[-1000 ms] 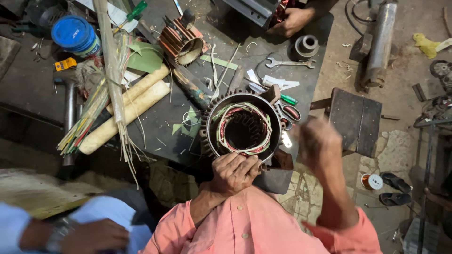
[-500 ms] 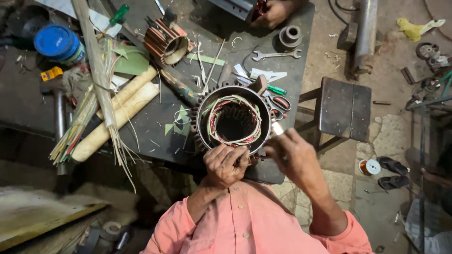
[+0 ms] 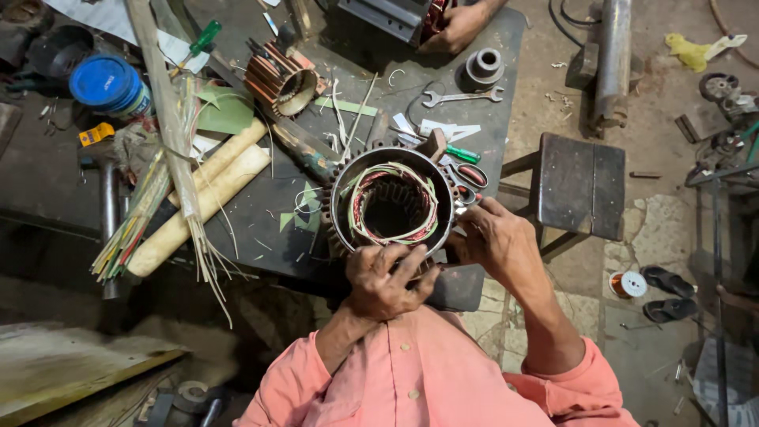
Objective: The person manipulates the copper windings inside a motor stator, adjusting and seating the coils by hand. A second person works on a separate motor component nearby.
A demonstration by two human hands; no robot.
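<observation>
The motor stator (image 3: 391,207), a ribbed round housing with red and pale windings inside, sits at the near edge of the dark surface (image 3: 506,47), right in front of the person in the pink shirt. The left hand (image 3: 386,278) lies curled over the near rim, fingers pressing down on the coils. The right hand (image 3: 496,239) is closed round the right side of the housing, fingertips at the rim; whether it pinches anything small I cannot tell. To do this well, I would judge, the right hand should brace the housing so it does not roll, while the left works the wires gently, without scraping their coating on the metal edge. Scissors with red handles (image 3: 466,178) lie just beside the stator, a spanner (image 3: 461,97) further back. Another person's hand (image 3: 457,28) grips a second motor at the far edge
</observation>
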